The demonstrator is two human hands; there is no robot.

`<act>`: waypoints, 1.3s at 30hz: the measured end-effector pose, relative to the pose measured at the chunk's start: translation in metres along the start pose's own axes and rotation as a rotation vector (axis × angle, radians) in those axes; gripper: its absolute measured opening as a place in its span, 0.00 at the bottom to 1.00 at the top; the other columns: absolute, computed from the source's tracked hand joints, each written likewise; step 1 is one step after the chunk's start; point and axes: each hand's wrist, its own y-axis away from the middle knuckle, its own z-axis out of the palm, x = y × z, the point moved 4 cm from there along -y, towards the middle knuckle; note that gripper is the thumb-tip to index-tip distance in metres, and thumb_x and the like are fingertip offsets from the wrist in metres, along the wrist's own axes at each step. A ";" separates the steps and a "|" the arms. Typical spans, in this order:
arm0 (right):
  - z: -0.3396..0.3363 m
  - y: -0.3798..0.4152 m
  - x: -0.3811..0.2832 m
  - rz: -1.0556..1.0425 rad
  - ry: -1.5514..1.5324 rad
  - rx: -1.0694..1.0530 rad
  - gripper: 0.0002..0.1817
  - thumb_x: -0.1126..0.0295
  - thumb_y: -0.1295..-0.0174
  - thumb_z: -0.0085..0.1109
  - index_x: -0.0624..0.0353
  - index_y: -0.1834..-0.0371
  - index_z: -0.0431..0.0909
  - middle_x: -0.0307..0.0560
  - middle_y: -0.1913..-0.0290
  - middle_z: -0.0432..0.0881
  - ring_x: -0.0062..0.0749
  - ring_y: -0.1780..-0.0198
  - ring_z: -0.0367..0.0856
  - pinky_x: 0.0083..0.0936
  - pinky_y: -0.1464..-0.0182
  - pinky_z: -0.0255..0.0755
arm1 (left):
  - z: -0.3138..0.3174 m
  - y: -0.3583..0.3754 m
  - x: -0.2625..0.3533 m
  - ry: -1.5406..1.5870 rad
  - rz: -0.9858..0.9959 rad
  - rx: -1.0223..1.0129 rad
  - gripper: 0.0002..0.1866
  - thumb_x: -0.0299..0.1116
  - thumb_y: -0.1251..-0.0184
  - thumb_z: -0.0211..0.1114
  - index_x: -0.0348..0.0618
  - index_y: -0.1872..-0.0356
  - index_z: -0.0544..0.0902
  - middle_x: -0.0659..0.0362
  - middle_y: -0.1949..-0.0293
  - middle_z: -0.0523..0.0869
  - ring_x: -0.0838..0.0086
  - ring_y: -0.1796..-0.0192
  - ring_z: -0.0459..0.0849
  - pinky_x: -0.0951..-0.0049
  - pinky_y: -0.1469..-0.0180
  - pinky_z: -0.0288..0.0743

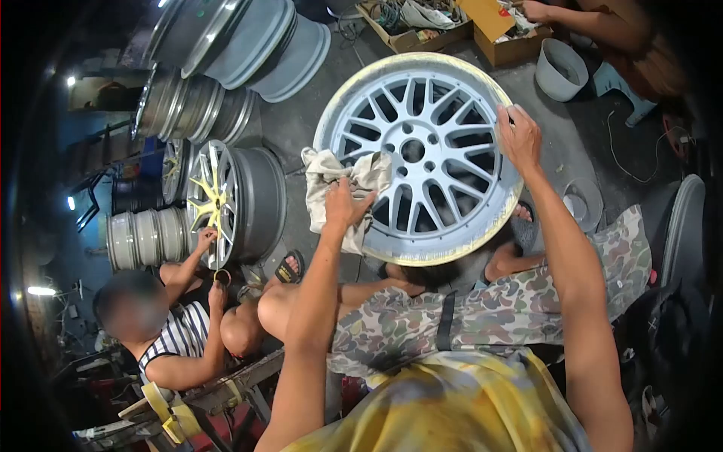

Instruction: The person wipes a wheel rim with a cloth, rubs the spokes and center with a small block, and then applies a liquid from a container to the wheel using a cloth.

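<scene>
A pale grey-white alloy wheel rim with mesh spokes faces up in front of me, its outer lip wrapped in yellowish masking tape. My left hand is closed on a crumpled off-white rag, which lies against the left side of the spokes and lip. At the upper right of the lip, my right hand grips the taped edge with bent fingers. Part of the rag covers the spokes beneath it, and my left fingertips are partly sunk in its folds.
A co-worker sits at left, hands at a yellow-taped wheel. Stacked rims stand at upper left. Cardboard boxes, a grey bucket and a blue stool are at upper right, beside another person's arm.
</scene>
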 end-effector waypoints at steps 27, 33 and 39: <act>0.010 0.003 -0.001 -0.070 0.075 -0.042 0.18 0.55 0.27 0.56 0.58 0.67 0.80 0.54 0.61 0.84 0.62 0.59 0.81 0.49 0.58 0.73 | -0.259 0.002 -0.173 1.315 -0.275 0.551 0.19 0.42 0.19 0.57 0.32 0.45 0.78 0.46 0.55 0.87 0.58 0.57 0.92 0.70 0.61 0.85; 0.011 0.005 -0.002 -0.136 0.148 -0.069 0.18 0.56 0.26 0.55 0.59 0.66 0.82 0.55 0.63 0.83 0.61 0.60 0.81 0.48 0.59 0.73 | -0.095 -0.077 -0.058 0.231 -0.069 0.179 0.25 0.52 0.30 0.68 0.35 0.69 0.89 0.48 0.72 0.90 0.60 0.66 0.92 0.61 0.61 0.83; 0.012 0.007 -0.001 -0.142 0.108 -0.079 0.18 0.56 0.26 0.55 0.60 0.66 0.81 0.57 0.64 0.83 0.61 0.61 0.81 0.48 0.59 0.73 | -0.004 -0.020 -0.022 -0.422 0.189 0.105 0.11 0.28 0.41 0.65 0.38 0.59 0.88 0.47 0.52 0.80 0.53 0.47 0.80 0.53 0.48 0.78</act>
